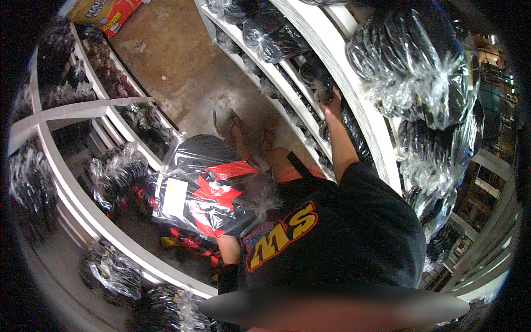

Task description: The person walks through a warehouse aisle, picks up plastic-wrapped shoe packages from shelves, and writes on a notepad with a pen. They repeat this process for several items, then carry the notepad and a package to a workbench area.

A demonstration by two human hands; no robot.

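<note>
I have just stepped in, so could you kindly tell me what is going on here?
A person stands in a narrow aisle between white shelves stacked with dark goods in clear plastic bags. The right hand reaches onto a shelf on the right and touches a bagged item there. The left arm hugs a plastic-wrapped black and red bundle against the body; the left hand itself is hidden behind it.

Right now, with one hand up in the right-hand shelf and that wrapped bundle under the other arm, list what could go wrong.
1. The large clear-plastic-wrapped black and red bundle is pinned under the left arm with the left hand hidden; slick film could let it slip to the brown floor.
2. The right hand reaches between tightly packed black plastic-wrapped packs on the white shelf; pulling one may drag its neighbours out.
3. The aisle is narrow and the bundle hides the feet.
</note>
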